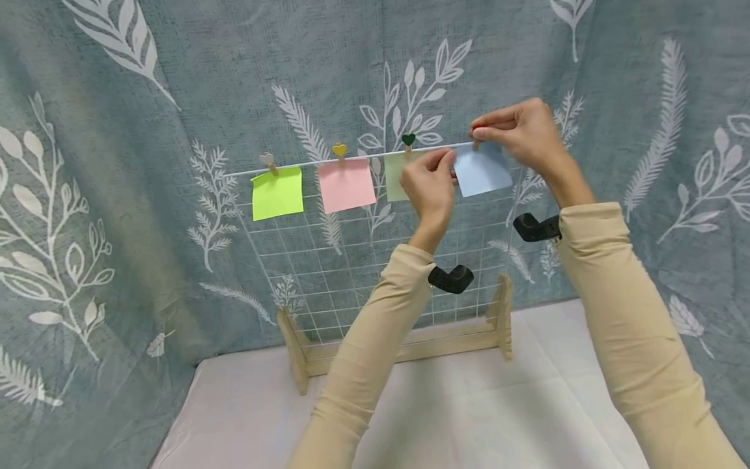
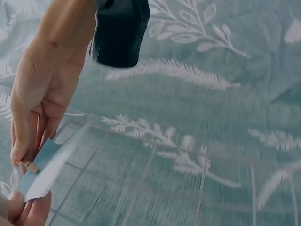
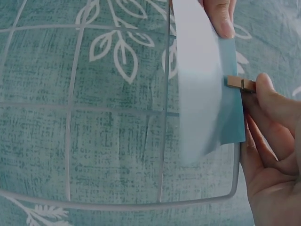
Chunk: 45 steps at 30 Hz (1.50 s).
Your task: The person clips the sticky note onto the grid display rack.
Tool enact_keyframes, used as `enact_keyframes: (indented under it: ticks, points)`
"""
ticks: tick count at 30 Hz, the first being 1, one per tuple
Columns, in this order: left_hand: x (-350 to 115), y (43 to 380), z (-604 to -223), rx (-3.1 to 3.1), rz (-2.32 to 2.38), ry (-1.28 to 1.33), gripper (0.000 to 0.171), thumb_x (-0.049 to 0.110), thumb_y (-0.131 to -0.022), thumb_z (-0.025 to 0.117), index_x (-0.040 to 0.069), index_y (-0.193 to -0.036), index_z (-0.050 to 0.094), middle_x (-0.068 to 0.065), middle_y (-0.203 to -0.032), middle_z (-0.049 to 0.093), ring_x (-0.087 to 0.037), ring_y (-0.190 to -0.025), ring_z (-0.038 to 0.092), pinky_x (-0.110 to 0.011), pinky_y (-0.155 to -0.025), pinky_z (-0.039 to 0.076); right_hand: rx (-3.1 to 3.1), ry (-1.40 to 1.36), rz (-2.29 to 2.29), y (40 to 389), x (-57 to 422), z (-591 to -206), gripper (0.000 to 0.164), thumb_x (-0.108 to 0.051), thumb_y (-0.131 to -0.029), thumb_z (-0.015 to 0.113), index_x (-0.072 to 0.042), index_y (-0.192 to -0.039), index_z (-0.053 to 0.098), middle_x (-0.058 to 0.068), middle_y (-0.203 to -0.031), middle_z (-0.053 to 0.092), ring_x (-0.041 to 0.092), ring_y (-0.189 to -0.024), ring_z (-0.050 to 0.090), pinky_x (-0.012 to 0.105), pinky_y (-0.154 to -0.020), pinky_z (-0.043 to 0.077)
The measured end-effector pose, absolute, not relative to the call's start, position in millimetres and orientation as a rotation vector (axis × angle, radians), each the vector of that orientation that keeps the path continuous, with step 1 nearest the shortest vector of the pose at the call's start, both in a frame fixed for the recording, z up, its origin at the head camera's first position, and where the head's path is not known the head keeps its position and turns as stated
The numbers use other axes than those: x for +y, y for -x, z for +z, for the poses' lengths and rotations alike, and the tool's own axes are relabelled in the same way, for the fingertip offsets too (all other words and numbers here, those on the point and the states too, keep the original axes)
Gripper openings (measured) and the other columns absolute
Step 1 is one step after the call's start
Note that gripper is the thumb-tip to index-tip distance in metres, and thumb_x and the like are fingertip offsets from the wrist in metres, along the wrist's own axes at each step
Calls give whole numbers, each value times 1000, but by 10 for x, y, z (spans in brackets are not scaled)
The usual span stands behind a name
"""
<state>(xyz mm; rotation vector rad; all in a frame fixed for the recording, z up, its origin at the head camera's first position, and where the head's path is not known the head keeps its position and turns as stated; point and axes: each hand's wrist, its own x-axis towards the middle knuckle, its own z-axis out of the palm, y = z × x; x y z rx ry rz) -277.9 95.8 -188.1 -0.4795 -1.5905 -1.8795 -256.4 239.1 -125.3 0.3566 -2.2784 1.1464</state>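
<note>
My right hand (image 1: 527,133) pinches a small wooden clothespin (image 3: 241,84) between thumb and finger; a bit of red shows at its top. The clothespin sits over the top edge of a blue paper note (image 1: 483,172) at the right end of the wire grid's top bar (image 1: 305,162). My left hand (image 1: 430,182) pinches the note's upper left corner and partly covers a pale green note (image 1: 395,176). In the right wrist view, the note's lower part curls away from the grid.
A bright green note (image 1: 278,194) and a pink note (image 1: 347,185) hang further left from heart-topped clothespins. The grid stands on a wooden base (image 1: 445,342) on a white-covered table (image 1: 246,404). A leaf-patterned curtain (image 1: 146,260) lies behind.
</note>
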Motion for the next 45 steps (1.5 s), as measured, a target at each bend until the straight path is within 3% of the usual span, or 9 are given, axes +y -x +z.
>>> enact_keyframes:
  ticks: [6, 11, 16, 23, 27, 33, 36, 42, 45]
  points:
    - [1065, 2752, -1870, -1434, -2055, 393, 8, 2, -88, 73, -5, -87, 76, -14, -75, 72, -6, -52, 58, -22, -50, 59, -2296, -345, 1159, 2525, 2445, -1259, 36, -26, -89, 74, -1, -116, 72, -6, -99, 75, 3, -98, 68, 23, -87, 52]
    - [1058, 2743, -1881, -1409, -2141, 339, 11, 5, -86, 75, -5, -90, 77, -14, -79, 73, -6, -55, 61, -22, -53, 60, -2259, -351, 1194, 2523, 2423, -1315, 37, -26, -89, 74, -2, -117, 71, -1, -105, 74, 4, -99, 68, 21, -83, 52]
    - [1046, 2702, -1900, -1429, -2198, 317, 17, 4, -83, 79, -5, -96, 76, -14, -83, 74, -8, -61, 65, -21, -56, 60, -2083, -356, 1410, 2478, 2402, -1342, 34, -17, -87, 77, 1, -116, 71, -6, -95, 75, 1, -89, 69, 16, -81, 54]
    - [1070, 2633, -1978, -1450, -2349, 336, 19, -4, -79, 79, -7, -97, 75, -17, -87, 73, -16, -70, 71, -24, -57, 62, -1625, -271, 1867, 2314, 2498, -1510, 15, -1, -80, 79, 0, -95, 77, 1, -80, 74, 11, -78, 72, 18, -77, 60]
    - [1052, 2603, -2038, -1365, -2466, 430, 21, -11, -80, 74, -13, -101, 71, -24, -92, 71, -27, -78, 73, -30, -64, 64, -1686, -248, 1859, 2274, 2582, -1652, 13, -3, -81, 79, -2, -95, 78, -1, -79, 74, 9, -75, 72, 16, -74, 59]
    - [988, 2579, -2129, -1291, -2551, 482, 19, -15, -82, 71, -18, -100, 69, -26, -87, 69, -16, -59, 68, -33, -67, 64, -1718, -273, 1889, 2239, 2628, -1825, 12, -4, -83, 77, -1, -95, 77, 0, -80, 74, 9, -75, 72, 17, -74, 60]
    - [945, 2561, -2190, -1323, -2528, 513, 18, -12, -82, 72, -17, -100, 69, -26, -86, 70, -14, -58, 68, -33, -68, 64, -1741, -265, 1885, 2215, 2626, -1884, 11, -5, -83, 77, -2, -94, 77, 0, -80, 75, 9, -75, 72, 17, -75, 60]
    - [841, 2542, -2367, -1474, -2375, 578, 16, -5, -85, 73, -13, -98, 71, -25, -87, 71, -13, -61, 68, -32, -69, 64, -1989, -214, 1716, 2151, 2629, -2060, 22, -19, -87, 75, -5, -105, 76, -9, -85, 75, 5, -82, 71, 14, -85, 55]
    - [802, 2527, -2447, -1540, -2284, 628, 17, -2, -85, 73, -14, -97, 71, -26, -86, 71, -20, -64, 70, -32, -68, 64, -2119, -239, 1602, 2135, 2607, -2151, 33, -24, -91, 71, 0, -113, 72, -13, -87, 74, 4, -86, 69, 15, -87, 54]
